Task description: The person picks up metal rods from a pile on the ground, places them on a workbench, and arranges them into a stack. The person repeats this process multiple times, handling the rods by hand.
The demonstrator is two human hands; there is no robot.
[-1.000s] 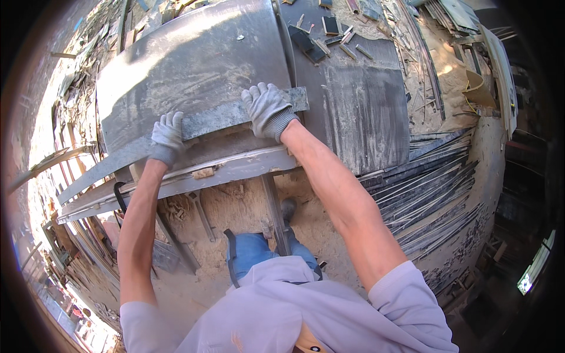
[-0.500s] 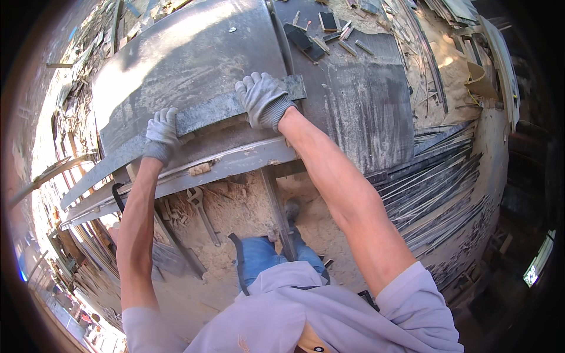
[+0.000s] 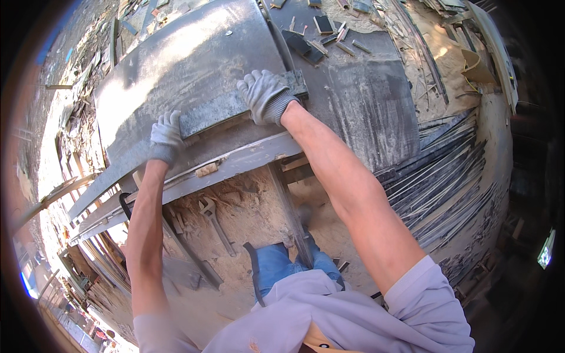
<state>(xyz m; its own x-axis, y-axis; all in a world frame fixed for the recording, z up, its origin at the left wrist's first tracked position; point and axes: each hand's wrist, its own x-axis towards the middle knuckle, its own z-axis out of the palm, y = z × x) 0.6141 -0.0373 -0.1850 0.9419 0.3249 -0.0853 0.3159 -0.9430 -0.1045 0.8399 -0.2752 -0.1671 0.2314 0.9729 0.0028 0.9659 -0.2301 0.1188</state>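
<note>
Both my hands wear grey knit gloves. My left hand (image 3: 166, 136) is closed over a long, narrow grey board (image 3: 215, 110) with a mottled, worn face, near its middle. Closer to the board's right end, my right hand (image 3: 262, 94) is bent over its far edge. The thumbs and the underside of the board are hidden. The board lies slantwise across the picture, on or just above a large dark sheet (image 3: 194, 65); contact cannot be made out. On the near side runs a grey rail (image 3: 247, 154), roughly along the board.
An adjustable wrench (image 3: 216, 223) lies below the rail on dusty ground. Small dark offcuts (image 3: 323, 25) are scattered at the far side. Stacked thin strips (image 3: 438, 176) stand to the right, beside a scuffed dark panel (image 3: 371, 106). An upright post (image 3: 288, 206) stands before my legs.
The view has turned slightly, shifting the near things to the right. Both hands keep their hold on the board, with little visible movement along it.
</note>
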